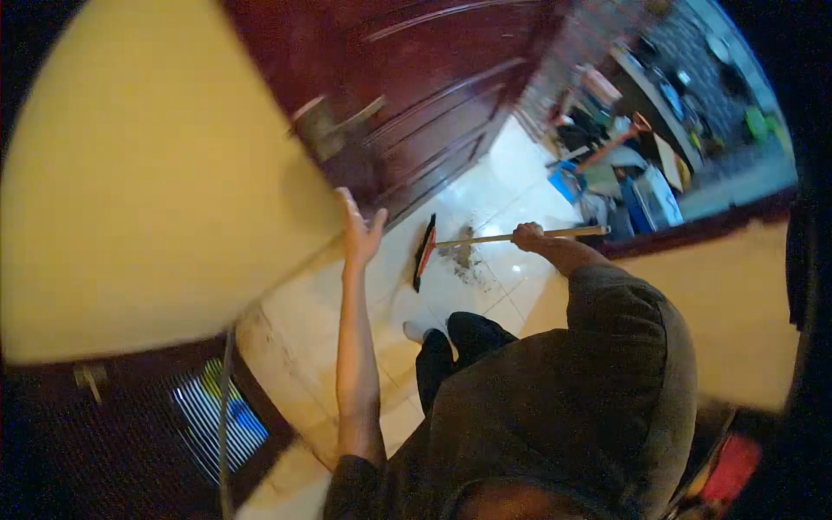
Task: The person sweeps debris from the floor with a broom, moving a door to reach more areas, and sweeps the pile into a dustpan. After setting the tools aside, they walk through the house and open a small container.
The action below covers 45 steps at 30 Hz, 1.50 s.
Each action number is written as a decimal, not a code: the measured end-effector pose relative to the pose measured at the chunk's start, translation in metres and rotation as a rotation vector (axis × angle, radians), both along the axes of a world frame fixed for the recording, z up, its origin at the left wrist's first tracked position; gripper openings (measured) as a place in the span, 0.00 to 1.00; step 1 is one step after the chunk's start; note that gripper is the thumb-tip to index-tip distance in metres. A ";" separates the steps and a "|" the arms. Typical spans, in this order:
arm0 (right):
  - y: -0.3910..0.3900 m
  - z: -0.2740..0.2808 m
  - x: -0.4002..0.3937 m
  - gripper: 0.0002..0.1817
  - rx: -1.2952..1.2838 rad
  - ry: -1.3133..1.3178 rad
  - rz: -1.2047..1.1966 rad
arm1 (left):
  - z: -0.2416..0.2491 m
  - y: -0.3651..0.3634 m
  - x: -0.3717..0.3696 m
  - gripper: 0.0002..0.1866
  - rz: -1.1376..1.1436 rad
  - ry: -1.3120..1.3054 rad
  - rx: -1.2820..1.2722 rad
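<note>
My right hand (527, 236) is wrapped round the pale wooden handle of a floor squeegee (478, 240). The squeegee's red and black head (425, 253) rests on the white tiled floor (511, 191). Scattered dark dirt (468, 258) lies on the tiles beside the head, under the handle. My left hand (360, 232) is raised with its fingers apart and holds nothing. In this view its fingertips overlap the edge of a dark red panelled door (433, 87), below the metal door handle (334, 126).
A yellow wall (156, 191) fills the left side. Through the doorway at upper right stand a blue dustpan (566, 182), a white and blue box (656, 198) and other clutter. At lower left is another dark door (104, 433) with a striped pane. My feet are close to the dirt.
</note>
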State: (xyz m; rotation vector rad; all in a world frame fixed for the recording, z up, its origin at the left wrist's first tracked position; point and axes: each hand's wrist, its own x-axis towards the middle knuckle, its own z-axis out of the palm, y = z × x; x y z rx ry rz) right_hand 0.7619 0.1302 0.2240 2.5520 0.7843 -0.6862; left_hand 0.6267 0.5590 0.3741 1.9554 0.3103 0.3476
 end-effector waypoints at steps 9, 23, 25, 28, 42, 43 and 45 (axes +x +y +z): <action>-0.055 0.080 -0.152 0.25 0.092 0.131 -0.820 | -0.057 0.011 0.123 0.58 0.285 -0.019 0.387; 0.088 0.108 -0.352 0.27 0.166 0.028 -1.556 | -0.069 0.005 0.118 0.54 0.100 0.119 0.650; 0.141 0.114 -0.370 0.26 0.158 -0.027 -1.667 | -0.076 0.029 0.117 0.54 -0.077 0.275 0.645; 0.210 0.115 -0.404 0.25 0.125 -0.211 -1.767 | -0.099 0.061 0.119 0.58 -0.138 0.225 0.790; 0.316 -0.013 -0.500 0.18 0.287 0.160 -2.191 | -0.112 0.058 0.133 0.56 -0.217 0.364 0.932; 0.318 -0.009 -0.483 0.17 0.297 0.179 -2.261 | -0.108 0.054 0.134 0.56 -0.221 0.352 0.948; 0.330 -0.073 -0.484 0.17 0.346 0.266 -2.187 | -0.090 0.046 0.133 0.55 -0.262 0.394 0.901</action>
